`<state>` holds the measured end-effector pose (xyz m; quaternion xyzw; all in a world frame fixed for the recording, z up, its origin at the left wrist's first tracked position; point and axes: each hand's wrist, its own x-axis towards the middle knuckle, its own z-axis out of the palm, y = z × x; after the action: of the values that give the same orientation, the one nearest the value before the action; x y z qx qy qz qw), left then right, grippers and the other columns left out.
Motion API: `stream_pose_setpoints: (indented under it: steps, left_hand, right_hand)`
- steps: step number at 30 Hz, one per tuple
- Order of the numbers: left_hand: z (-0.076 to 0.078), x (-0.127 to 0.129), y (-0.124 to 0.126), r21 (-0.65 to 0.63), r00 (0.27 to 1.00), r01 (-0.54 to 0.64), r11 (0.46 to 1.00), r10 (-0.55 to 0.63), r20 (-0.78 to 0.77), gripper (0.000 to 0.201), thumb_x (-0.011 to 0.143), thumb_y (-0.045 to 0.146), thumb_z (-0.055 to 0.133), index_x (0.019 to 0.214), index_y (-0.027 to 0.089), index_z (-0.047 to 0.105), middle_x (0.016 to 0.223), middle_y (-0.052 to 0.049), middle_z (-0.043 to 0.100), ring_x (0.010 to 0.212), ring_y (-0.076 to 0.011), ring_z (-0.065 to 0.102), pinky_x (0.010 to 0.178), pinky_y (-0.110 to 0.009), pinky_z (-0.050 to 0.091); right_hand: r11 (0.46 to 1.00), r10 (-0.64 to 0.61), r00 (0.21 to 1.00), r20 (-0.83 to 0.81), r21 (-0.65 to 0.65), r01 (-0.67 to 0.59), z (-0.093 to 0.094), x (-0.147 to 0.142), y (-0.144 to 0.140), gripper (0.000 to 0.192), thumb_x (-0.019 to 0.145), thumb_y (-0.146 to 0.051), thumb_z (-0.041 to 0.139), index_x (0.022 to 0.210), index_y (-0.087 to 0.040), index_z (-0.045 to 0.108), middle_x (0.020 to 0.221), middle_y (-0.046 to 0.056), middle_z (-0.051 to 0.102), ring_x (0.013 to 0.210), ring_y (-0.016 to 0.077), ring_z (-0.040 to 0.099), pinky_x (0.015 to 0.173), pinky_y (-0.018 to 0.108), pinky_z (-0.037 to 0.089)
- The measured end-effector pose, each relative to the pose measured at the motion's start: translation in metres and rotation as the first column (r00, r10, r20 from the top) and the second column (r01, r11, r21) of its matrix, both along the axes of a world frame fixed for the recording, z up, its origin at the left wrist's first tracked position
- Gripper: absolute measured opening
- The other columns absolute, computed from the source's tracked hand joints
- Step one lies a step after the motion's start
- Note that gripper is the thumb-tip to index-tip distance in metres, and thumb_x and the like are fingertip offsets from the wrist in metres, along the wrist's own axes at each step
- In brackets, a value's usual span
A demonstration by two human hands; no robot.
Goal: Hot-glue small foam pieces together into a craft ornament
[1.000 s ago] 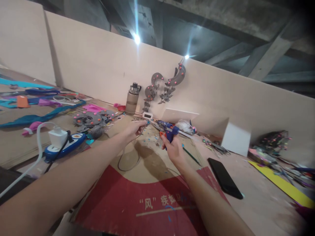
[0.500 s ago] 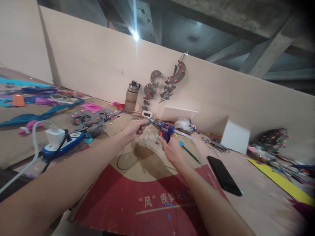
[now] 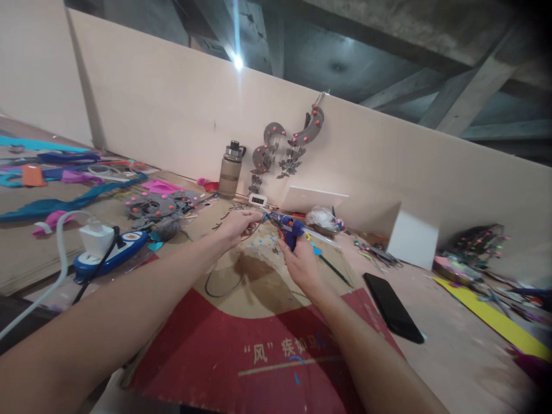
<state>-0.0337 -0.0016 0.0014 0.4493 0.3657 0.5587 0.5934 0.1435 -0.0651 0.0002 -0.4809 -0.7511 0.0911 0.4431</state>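
My right hand [image 3: 302, 261] is wrapped around the handle of a blue hot glue gun [image 3: 292, 225], with a clear glue stick [image 3: 321, 237] out of its back end. The gun's nozzle points left, toward the fingertips of my left hand [image 3: 241, 225]. Those fingers are pinched on a thin grey cord [image 3: 224, 294], which hangs down in a loop over the cardboard. At the fingertips a small blue piece [image 3: 264, 217] shows beside the nozzle; whether they touch, I cannot tell. Below both hands lies the red and tan cardboard [image 3: 207, 345], with blue scraps on it.
A pencil [image 3: 334, 270] and a black phone [image 3: 393, 307] lie to the right. On the left is a blue power strip [image 3: 110, 256] with a white plug. A water bottle [image 3: 230, 171] stands at the back, beside grey hanging decorations [image 3: 310, 129] on the partition.
My left hand has turned slightly and shifted a little to the right, close to the nozzle. The glue gun has moved slightly; my right hand keeps its hold.
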Motion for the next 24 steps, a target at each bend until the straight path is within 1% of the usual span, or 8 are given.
stream_pose_setpoints:
  steps: [2, 5, 11, 18, 24]
  left_hand:
    - [-0.0009, 0.0000, 0.0009, 0.027, 1.000, -0.007, 1.000, 0.007, -0.002, 0.019, 0.063, 0.025, 0.074, 0.063, 0.011, 0.060, 0.047, 0.004, 0.043, 0.037, -0.0019, 0.032, 0.037, -0.017, 0.017]
    - [-0.0014, -0.0005, 0.0027, 0.064, 1.000, -0.024, 0.998, 0.023, 0.007, 0.020, 0.063, 0.026, 0.074, 0.062, 0.012, 0.060, 0.048, 0.004, 0.043, 0.037, -0.0020, 0.031, 0.037, -0.018, 0.015]
    - [0.0005, -0.0014, 0.0026, 0.087, 0.999, -0.041, 0.995, 0.040, 0.013, 0.020, 0.062, 0.027, 0.073, 0.063, 0.012, 0.060, 0.047, 0.005, 0.041, 0.038, -0.0028, 0.029, 0.039, -0.019, 0.015]
    - [0.0010, 0.0008, -0.0008, 0.054, 1.000, -0.021, 0.998, 0.022, -0.014, 0.020, 0.063, 0.027, 0.071, 0.062, 0.012, 0.058, 0.048, 0.004, 0.042, 0.039, -0.0030, 0.031, 0.038, -0.019, 0.017]
    - [-0.0023, 0.0016, 0.0011, 0.078, 0.999, -0.015, 0.997, 0.018, -0.041, 0.021, 0.063, 0.029, 0.070, 0.064, 0.011, 0.059, 0.048, 0.004, 0.043, 0.040, -0.0027, 0.031, 0.040, -0.018, 0.017]
  right_hand:
    - [1.000, -0.010, 1.000, 0.004, 0.018, 0.010, -0.0002, 0.0000, 0.0002, 0.023, 0.083, -0.032, 0.048, 0.099, -0.017, 0.055, 0.084, 0.007, 0.060, 0.074, 0.0191, 0.052, 0.073, 0.034, 0.043]
    - [1.000, -0.024, 1.000, -0.001, 0.011, 0.024, -0.0001, 0.0000, 0.0001, 0.025, 0.083, -0.032, 0.048, 0.101, -0.016, 0.055, 0.084, 0.007, 0.061, 0.074, 0.0191, 0.053, 0.072, 0.033, 0.043]
    - [0.999, -0.039, 0.999, 0.011, -0.007, 0.039, 0.0001, 0.0001, 0.0001, 0.026, 0.083, -0.032, 0.048, 0.103, -0.016, 0.055, 0.085, 0.007, 0.061, 0.075, 0.0203, 0.054, 0.071, 0.033, 0.042]
    - [1.000, -0.024, 0.999, 0.023, -0.008, 0.024, 0.0017, -0.0021, -0.0019, 0.024, 0.084, -0.031, 0.047, 0.100, -0.016, 0.056, 0.086, 0.008, 0.061, 0.076, 0.0199, 0.054, 0.074, 0.033, 0.042]
    - [0.999, -0.039, 0.998, 0.040, 0.007, 0.039, -0.0002, -0.0013, 0.0000, 0.028, 0.083, -0.032, 0.047, 0.104, -0.016, 0.055, 0.089, 0.009, 0.061, 0.079, 0.0221, 0.055, 0.076, 0.036, 0.043]
